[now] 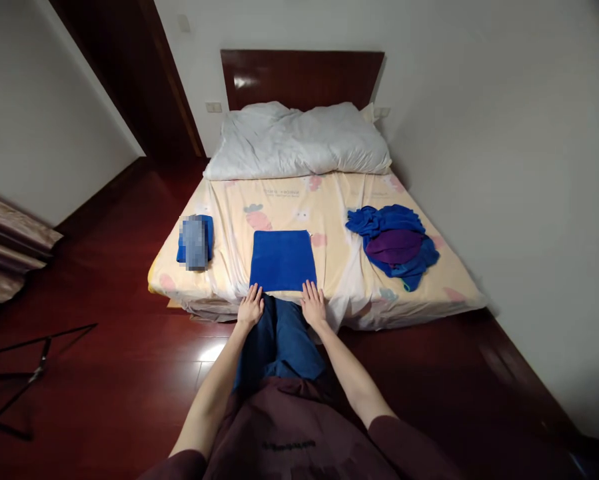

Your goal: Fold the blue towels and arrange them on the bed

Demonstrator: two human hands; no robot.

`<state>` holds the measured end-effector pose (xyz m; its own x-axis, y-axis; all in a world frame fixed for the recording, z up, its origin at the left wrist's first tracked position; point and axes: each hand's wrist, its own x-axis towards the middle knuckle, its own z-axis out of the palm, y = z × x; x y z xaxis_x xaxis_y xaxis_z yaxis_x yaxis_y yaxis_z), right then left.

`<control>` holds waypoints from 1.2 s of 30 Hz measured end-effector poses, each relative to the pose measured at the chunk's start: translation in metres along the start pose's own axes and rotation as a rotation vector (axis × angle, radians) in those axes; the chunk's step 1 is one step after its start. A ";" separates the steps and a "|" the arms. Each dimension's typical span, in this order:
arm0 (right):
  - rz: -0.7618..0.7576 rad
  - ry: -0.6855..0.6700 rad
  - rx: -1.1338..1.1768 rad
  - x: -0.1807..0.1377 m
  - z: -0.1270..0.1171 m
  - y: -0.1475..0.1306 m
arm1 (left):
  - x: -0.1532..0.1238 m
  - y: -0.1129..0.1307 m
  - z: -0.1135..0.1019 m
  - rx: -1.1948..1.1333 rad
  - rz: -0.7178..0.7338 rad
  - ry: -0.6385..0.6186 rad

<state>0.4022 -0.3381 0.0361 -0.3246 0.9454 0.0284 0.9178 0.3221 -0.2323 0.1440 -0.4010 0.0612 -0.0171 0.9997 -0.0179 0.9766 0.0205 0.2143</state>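
towel (282,259) flat, square to bed edge (219,293)

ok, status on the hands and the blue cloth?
Left hand and right hand flat, open, at near edge of blue cloth. Cloth spread square on bed. Nothing between hands and cloth; clothes pile off to the right.

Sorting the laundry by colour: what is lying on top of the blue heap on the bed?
A purple cloth lies on the blue heap. Whatever is beneath it is hidden.
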 end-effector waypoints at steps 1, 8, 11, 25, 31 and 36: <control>0.021 -0.009 -0.001 -0.006 0.004 -0.002 | 0.000 0.001 0.001 -0.006 -0.021 -0.008; 0.017 -0.095 -0.017 -0.006 0.005 0.004 | -0.008 0.015 0.008 -0.025 -0.120 0.081; 0.005 -0.083 -0.015 -0.005 0.007 0.007 | -0.014 0.018 0.010 -0.035 -0.174 0.151; -0.103 0.066 0.250 0.011 -0.002 0.046 | -0.019 -0.004 0.010 -0.181 -0.262 0.214; -0.184 0.142 0.430 0.039 -0.011 0.094 | 0.004 -0.022 0.012 -0.168 -0.042 0.300; -0.300 0.232 0.400 0.045 -0.001 0.092 | 0.039 -0.039 0.016 -0.120 0.087 0.218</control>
<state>0.4718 -0.2660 0.0173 -0.4584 0.8156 0.3531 0.6194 0.5781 -0.5311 0.1087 -0.3631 0.0367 0.0076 0.9768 0.2138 0.9441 -0.0775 0.3205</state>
